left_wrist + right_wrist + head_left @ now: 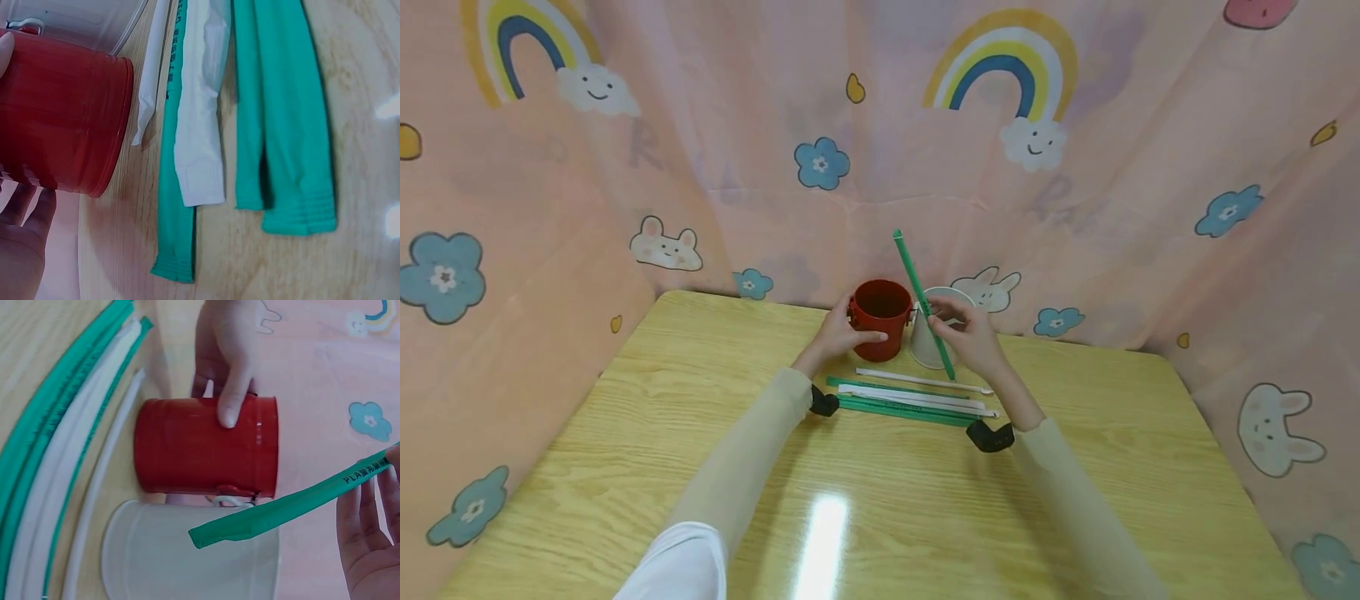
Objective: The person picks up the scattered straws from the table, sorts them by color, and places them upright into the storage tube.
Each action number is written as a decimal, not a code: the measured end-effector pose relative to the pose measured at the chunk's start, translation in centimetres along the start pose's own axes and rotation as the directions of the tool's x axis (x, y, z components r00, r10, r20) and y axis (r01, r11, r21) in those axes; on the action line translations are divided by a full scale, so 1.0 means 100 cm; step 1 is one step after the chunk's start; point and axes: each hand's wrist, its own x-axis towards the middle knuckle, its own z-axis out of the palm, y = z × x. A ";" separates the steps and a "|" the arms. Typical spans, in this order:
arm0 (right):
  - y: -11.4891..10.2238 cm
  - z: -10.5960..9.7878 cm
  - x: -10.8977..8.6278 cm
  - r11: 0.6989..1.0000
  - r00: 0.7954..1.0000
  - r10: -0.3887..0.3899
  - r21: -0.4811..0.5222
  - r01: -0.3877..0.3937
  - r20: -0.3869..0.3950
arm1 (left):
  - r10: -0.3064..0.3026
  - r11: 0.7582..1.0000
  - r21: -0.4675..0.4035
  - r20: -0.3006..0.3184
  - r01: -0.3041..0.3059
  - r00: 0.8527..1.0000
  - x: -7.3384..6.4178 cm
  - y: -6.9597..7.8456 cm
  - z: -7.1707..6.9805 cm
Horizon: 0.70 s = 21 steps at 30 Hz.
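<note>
My left hand grips a red bucket from its left side, the thumb lying across the front. In the right wrist view that thumb presses on the red wall. With my right hand I pinch a green paper-wrapped straw, held tilted above the table in front of a white bucket. The white bucket stands just right of the red one. Nearer to me lie several wrapped straws, among them green straws and white straws, side by side on the table.
The wooden table reaches back to a pink patterned curtain hanging close behind the buckets. Black wrist devices sit low beside both wrists, close to the straws.
</note>
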 end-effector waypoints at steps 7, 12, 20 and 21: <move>-0.008 -0.001 0.010 1.000 1.000 0.000 -0.013 0.000 -0.028 | -0.001 1.000 -0.009 0.002 0.001 1.000 0.000 0.002 0.000; 0.014 0.002 0.025 0.998 0.993 -0.034 0.043 0.039 -0.111 | -0.004 1.000 -0.014 0.007 0.005 1.000 0.001 0.002 0.000; 0.017 0.009 0.036 0.987 0.982 -0.050 0.140 0.076 -0.183 | 0.001 0.999 -0.036 0.012 -0.001 1.000 0.000 0.001 0.000; 0.016 0.010 0.037 0.985 0.981 -0.048 0.153 0.078 -0.190 | -0.001 0.999 -0.032 0.013 0.001 1.000 0.000 0.001 -0.001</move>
